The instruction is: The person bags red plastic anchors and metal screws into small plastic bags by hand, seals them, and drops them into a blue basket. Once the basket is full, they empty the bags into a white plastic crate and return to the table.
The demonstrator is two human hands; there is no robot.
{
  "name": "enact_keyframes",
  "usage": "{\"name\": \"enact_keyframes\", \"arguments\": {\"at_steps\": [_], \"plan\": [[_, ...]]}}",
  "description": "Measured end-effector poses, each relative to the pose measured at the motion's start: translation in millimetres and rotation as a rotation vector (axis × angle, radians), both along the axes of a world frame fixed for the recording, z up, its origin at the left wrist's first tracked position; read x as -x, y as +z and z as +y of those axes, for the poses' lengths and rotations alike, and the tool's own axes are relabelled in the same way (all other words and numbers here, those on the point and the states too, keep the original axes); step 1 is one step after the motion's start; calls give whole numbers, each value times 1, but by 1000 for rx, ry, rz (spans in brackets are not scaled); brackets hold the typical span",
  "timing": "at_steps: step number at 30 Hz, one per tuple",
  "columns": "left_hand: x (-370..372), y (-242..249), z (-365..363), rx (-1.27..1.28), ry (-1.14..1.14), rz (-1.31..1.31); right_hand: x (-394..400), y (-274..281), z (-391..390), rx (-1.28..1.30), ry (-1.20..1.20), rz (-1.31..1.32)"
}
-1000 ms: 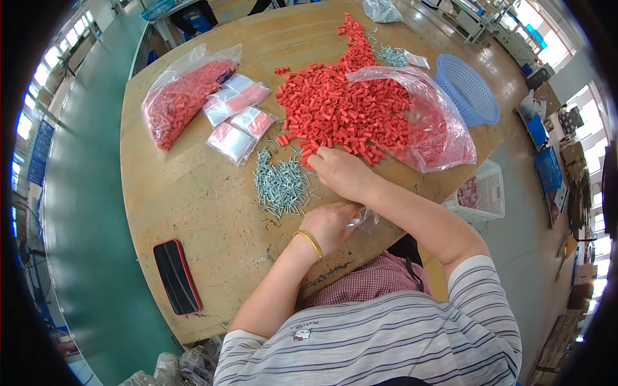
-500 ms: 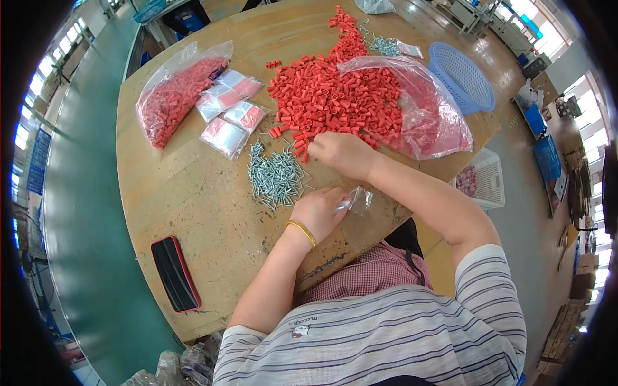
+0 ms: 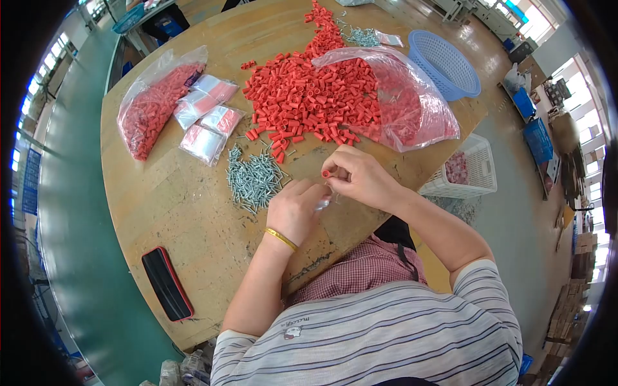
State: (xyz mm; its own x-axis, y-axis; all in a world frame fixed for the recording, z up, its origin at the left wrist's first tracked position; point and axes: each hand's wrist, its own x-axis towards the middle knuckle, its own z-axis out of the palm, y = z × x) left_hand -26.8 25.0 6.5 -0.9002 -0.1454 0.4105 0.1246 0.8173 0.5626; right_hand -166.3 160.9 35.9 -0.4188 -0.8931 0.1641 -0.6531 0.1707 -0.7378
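Note:
Between the thumb and fingers of my right hand (image 3: pixel 365 179) is one small hollow red plastic cap (image 3: pixel 326 174). Close beside it, my left hand (image 3: pixel 296 209) is closed on a small clear plastic bag (image 3: pixel 322 204), mostly hidden behind the fingers. Just left of that hand lies a pile of silvery screws (image 3: pixel 253 180). Beyond both hands spreads a big heap of the same red caps (image 3: pixel 309 93), partly spilling from a large clear bag (image 3: pixel 421 119).
At the left are a full bag of red caps (image 3: pixel 154 103) and stacks of flat small bags (image 3: pixel 206 138). A phone (image 3: pixel 167 283) lies near the left edge. A blue basket (image 3: pixel 444 64) stands at the far right, with a white crate (image 3: pixel 473 167) below the table's edge.
My right hand has come back from the edge of the heap toward my left hand, now with a red cap in its fingers. My left hand still holds the small bag.

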Motion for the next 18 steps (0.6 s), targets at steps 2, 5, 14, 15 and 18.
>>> {"name": "enact_keyframes", "arguments": {"at_steps": [2,5,14,15,18], "plan": [[0,1,0,8,5,20,2,1,3,-1,-5,-7],[0,-2,-2,34,25,-7,3,14,9,-26,10,-147],[0,2,-2,20,16,38,2,9,11,-25,92,-42],[1,1,-2,15,20,40,3,9,12,-33,122,68],[1,-3,-3,-41,-24,28,13,7,14,-24,196,179]]}}
